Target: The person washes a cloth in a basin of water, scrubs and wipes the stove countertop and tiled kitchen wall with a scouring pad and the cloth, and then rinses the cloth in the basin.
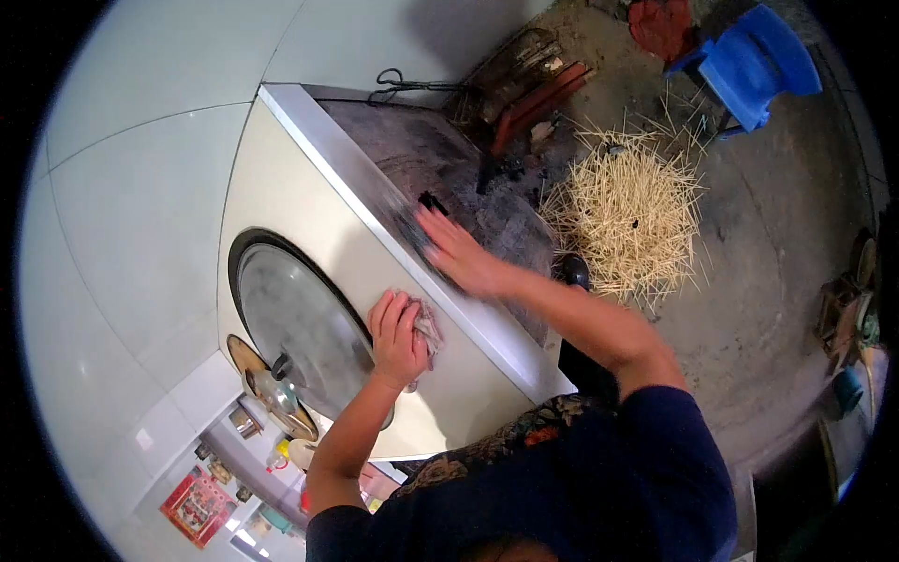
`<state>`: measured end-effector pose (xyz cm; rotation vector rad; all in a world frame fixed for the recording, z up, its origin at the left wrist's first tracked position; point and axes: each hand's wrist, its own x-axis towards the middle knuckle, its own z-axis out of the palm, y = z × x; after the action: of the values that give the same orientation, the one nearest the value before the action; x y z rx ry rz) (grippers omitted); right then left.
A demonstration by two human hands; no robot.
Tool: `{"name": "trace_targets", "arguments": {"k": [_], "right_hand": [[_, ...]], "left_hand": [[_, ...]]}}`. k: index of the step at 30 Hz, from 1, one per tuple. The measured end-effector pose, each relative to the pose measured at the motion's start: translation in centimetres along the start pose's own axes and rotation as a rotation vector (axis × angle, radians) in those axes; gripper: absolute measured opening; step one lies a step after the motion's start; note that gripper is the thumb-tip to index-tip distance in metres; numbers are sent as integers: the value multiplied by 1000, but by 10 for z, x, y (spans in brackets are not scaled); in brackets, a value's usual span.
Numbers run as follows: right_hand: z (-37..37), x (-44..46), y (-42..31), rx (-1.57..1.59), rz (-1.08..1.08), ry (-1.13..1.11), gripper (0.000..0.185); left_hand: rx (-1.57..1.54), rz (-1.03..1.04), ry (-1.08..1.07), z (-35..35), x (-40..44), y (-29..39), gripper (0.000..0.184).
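My left hand (398,339) is closed around a crumpled, greyish cloth (428,330) pressed on the cream stove top (309,201). Beside it, a large round metal lid (298,314) with a black knob covers the pot set into the counter. My right hand (459,251) reaches over the counter's silver edge (351,183), its fingers stretched out and somewhat blurred. Nothing shows in its grasp. Dark soot marks the edge by its fingertips; whether they touch it I cannot tell.
A heap of straw-like stalks (632,215) lies on the floor beyond the counter, near a blue plastic chair (758,66). Black tongs (412,84) rest by the wall near stacked wood (524,80). Another small lid (272,389) and kitchen items stand at the lower left.
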<state>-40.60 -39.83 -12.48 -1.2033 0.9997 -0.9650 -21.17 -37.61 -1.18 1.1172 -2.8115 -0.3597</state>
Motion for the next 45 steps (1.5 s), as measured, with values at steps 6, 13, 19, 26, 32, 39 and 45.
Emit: {"name": "trace_targets", "arguments": {"k": [6,13,19,26,32,39,45], "right_hand": [[-5,-91,-16,-2,50,-124,61],[3,129,21,197,-37,158,62],[1,-58,10,96,-71,33,53],[-2,14,17,12,-70,93,51],[-1,-4,12,38,-144,163,45],[1,-90,-7,-49,-79,45,51],[-6,113,-7,68,-255,215,50]], "left_hand": [[-13,-1,-23,-1,2,-2,41],[-4,14,10,2,-3,-3,42],[-23,19,-3,1,-1,-5,42],[-38,31,-10,1,-1,-8,42],[-40,27,-24,3,-3,-6,44],[-33,46,-38,2,-6,-8,44],[-45,36,20,3,-1,-5,43]]}}
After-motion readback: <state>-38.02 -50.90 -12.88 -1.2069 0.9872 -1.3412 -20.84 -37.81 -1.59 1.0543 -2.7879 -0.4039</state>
